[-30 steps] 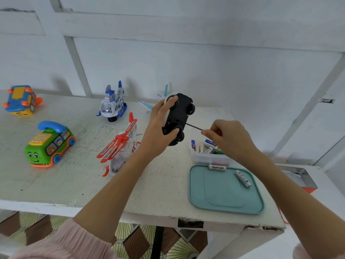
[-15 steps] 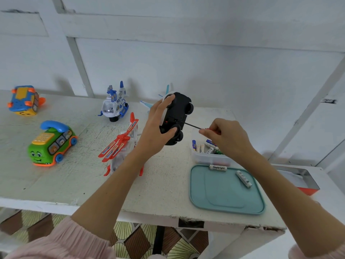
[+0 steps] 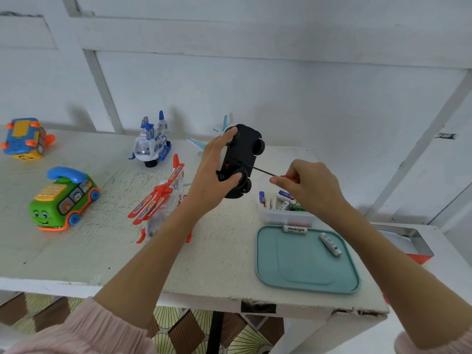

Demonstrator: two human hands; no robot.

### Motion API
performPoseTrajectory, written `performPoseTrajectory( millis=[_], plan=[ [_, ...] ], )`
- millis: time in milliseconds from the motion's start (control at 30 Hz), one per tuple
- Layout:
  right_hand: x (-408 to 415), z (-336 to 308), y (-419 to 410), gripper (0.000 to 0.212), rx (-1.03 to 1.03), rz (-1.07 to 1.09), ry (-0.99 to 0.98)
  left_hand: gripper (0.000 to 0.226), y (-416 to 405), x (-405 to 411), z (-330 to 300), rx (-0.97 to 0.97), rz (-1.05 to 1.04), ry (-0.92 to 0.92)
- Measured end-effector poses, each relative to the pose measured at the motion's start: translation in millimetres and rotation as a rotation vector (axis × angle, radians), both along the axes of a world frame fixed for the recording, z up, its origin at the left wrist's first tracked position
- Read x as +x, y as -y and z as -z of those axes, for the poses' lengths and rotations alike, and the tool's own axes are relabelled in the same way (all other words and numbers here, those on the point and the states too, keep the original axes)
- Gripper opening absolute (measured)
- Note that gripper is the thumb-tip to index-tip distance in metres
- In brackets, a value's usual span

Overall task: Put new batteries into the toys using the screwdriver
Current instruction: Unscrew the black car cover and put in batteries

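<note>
**Battery swap on the toy car: working the cover screw**

Far left on the worn white table (image 3: pixel 76 256) there's a blue and orange cube toy (image 3: pixel 24 139), then a green bus-shaped toy phone with a blue handset (image 3: pixel 63 198), a white and blue toy helicopter (image 3: pixel 152 143) further back, and a red and clear toy plane (image 3: pixel 163 203) lying nearer.

Middle: the left hand (image 3: pixel 213 177) has its fingers and thumb wrapped round a black toy car with its underside turned out (image 3: pixel 242 159), held up off the table. The thin red-handled screwdriver (image 3: pixel 265 171) runs from the car's belly rightward to the right hand (image 3: pixel 309 187), which pinches the handle in its fingertips.

My take on doing this bit well: keep the shaft square to the screw, push in lightly while twisting, and clamp the car so it can't roll in the grip. Tiny screw, so easy to strip or drop.

Right side: a clear plastic tub of batteries (image 3: pixel 283 210) under the right hand, and nearer, a teal tray (image 3: pixel 306 267) with two loose batteries (image 3: pixel 295 229).
</note>
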State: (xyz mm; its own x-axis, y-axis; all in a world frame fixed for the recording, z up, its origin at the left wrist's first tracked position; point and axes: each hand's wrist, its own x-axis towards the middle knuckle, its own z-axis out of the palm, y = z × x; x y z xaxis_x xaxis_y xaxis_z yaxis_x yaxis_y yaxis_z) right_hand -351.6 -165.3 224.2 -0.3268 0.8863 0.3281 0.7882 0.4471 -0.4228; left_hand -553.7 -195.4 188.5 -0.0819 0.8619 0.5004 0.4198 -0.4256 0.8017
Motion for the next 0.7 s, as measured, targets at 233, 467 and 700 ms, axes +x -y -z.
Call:
performPoseTrajectory(
  millis=[233, 467, 700],
  plan=[
    [0, -1, 0, 0.044, -0.016, -0.077, -0.123, 0.079, -5, -3, -6, -0.008, 0.028, 0.047],
    [-2, -8, -1, 0.038, -0.011, -0.050, -0.066, 0.079, 1, -2, -11, 0.034, -0.009, -0.021],
    [-6, -3, 2, 0.048, -0.143, -0.106, -0.061, 0.079, 4, -7, -8, -0.021, -0.003, 0.036]
  ],
)
